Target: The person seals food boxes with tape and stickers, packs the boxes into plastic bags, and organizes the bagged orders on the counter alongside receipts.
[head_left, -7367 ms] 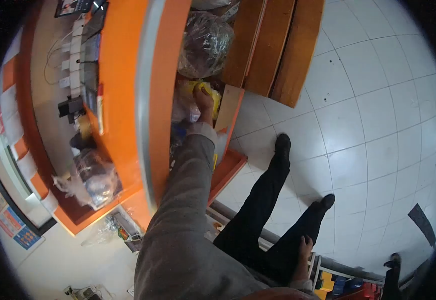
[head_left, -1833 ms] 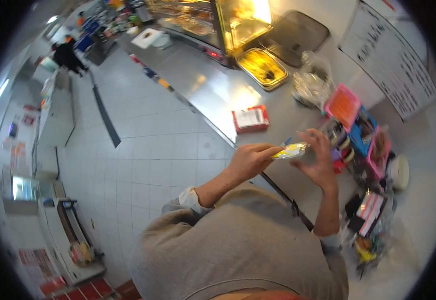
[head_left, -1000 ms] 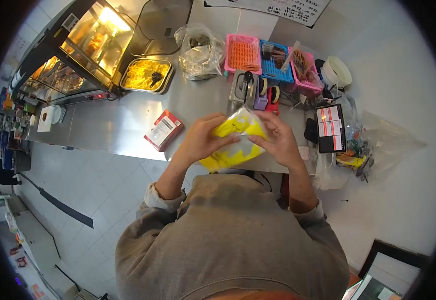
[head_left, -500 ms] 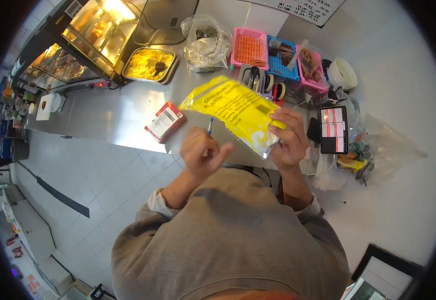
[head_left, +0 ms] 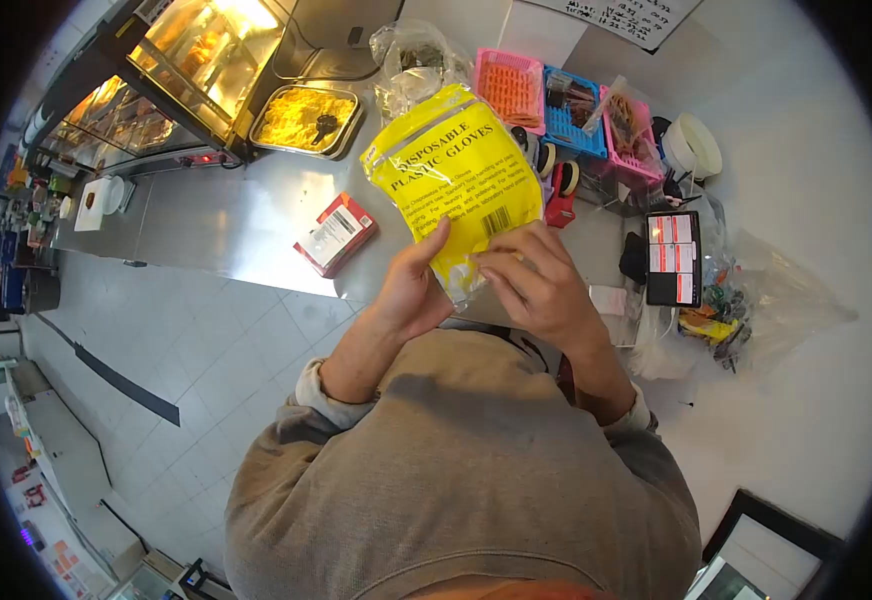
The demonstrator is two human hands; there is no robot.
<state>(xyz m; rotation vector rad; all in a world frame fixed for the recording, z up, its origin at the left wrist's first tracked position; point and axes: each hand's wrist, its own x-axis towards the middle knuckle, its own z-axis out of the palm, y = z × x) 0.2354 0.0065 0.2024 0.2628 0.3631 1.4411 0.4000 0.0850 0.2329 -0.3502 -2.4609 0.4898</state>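
A yellow packet of disposable plastic gloves (head_left: 456, 175) is held up in front of me, its printed side facing me. My left hand (head_left: 416, 290) grips the lower left edge, thumb on the front and fingers behind. At the lower right corner, my right hand (head_left: 541, 280) pinches the packet near its clear bottom end. Beyond the packet and to its left, a red and white box (head_left: 336, 236) lies on the steel counter (head_left: 196, 225).
A metal tray of yellow food (head_left: 304, 120) stands beside a lit glass display case (head_left: 201, 60). Pink and blue baskets (head_left: 573, 112) line the back, near a white bowl (head_left: 691, 145). A tablet (head_left: 673, 258) and clear plastic bags (head_left: 766, 290) are on the right.
My left hand has come over and taken hold of the packet. The packet has turned more upright, its printing now facing me, and my right hand has shifted slightly left along its bottom.
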